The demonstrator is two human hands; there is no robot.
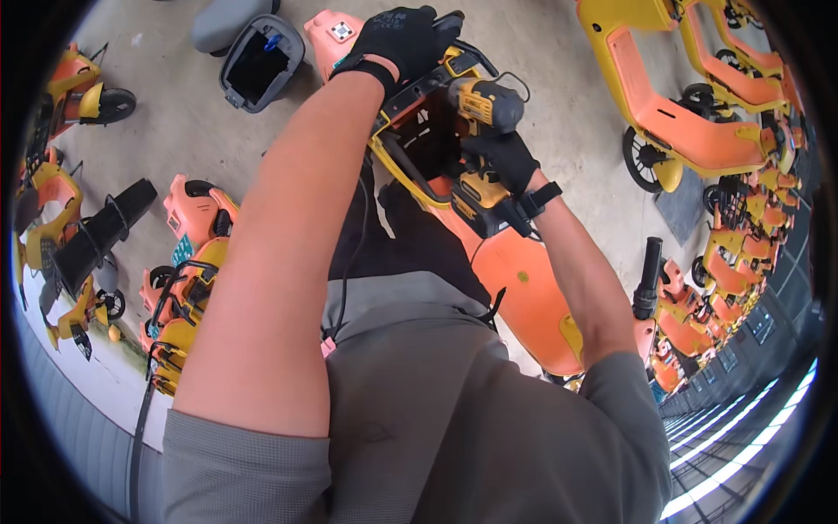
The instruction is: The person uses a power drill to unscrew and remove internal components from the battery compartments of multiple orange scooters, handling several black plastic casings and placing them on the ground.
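Note:
An orange and yellow scooter (524, 288) stands before me, its body opened under the seat position to show a dark cavity (423, 144) framed by a yellow rail. My right hand (506, 162), in a black glove, is closed round the handle of a yellow and black cordless impact driver (489, 105). The driver's nose points left over the cavity's far edge. At the far end of the opening my gloved left hand (397, 44) curls over a black part (449, 24) of the scooter's end; its fingertips are partly hidden.
On the concrete floor at the far left lies a grey storage bucket (262, 65) with a grey seat (229, 24) beside it. More scooters (681, 131) line the right side. Others (188, 288) stand at the left, one with a long black seat (105, 231).

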